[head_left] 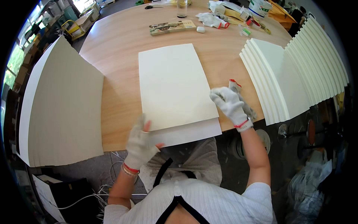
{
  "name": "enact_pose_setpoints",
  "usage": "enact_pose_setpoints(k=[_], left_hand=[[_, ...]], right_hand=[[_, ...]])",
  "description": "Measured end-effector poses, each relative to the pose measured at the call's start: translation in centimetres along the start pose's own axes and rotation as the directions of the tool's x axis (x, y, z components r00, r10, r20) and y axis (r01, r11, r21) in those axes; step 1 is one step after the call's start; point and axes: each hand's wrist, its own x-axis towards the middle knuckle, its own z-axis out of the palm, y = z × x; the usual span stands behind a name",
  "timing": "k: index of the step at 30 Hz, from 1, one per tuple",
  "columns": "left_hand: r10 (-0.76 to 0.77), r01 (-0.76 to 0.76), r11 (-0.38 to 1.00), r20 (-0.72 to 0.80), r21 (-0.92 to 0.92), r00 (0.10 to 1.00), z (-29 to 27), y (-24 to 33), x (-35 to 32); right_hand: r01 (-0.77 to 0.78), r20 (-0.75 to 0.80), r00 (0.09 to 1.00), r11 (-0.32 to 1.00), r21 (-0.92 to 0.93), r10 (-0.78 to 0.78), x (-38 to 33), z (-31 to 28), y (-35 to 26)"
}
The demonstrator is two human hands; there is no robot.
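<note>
A large cream sheet of paper or thin card [173, 86] lies on the table in front of me, with a whiter sheet [186, 133] showing beneath its near edge. At the near left corner of these sheets is my left hand [140, 145], in a pale glove with bare thumb and finger tips. Its fingers are spread and slightly blurred. My right hand [229, 104], also gloved, is curled closed at the right edge of the upper sheet; what it may hold is hidden. Just beyond its wrist lies a loose grey-and-white glove [244, 100].
A tall stack of cream sheets [65, 108] stands at the left. To the right, folded white boards [276, 74] are piled in ridged layers. Toward the far side are a flat printed box [172, 27], a drinking glass [182, 9], scissors [153, 7], more gloves [212, 20] and tape rolls [253, 23].
</note>
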Motion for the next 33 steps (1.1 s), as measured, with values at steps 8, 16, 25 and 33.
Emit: enact_pose_setpoints(k=[8,16,25,33], left_hand=[[0.156,-0.208,0.965,0.290,0.158,0.944,-1.2,2.7,3.7],[-0.046,0.075,0.984,0.172,-0.165,0.984,0.1,-1.0,5.5],[-0.400,0.439,0.898,0.444,0.016,0.802,-0.5,-0.4,8.2],[0.434,-0.895,0.347,0.798,0.280,0.418,5.1,1.6,16.1]], right_hand=[[0.086,0.232,0.958,0.942,0.324,-0.168,-2.3,-0.8,-0.6],[0.051,0.305,0.945,0.973,0.224,-0.119,-2.0,-1.8,-0.5],[-0.097,0.080,0.992,0.995,0.009,0.096,-1.9,2.0,-0.8],[-0.026,0.015,1.000,0.999,-0.027,0.026,-0.7,1.8,0.0]])
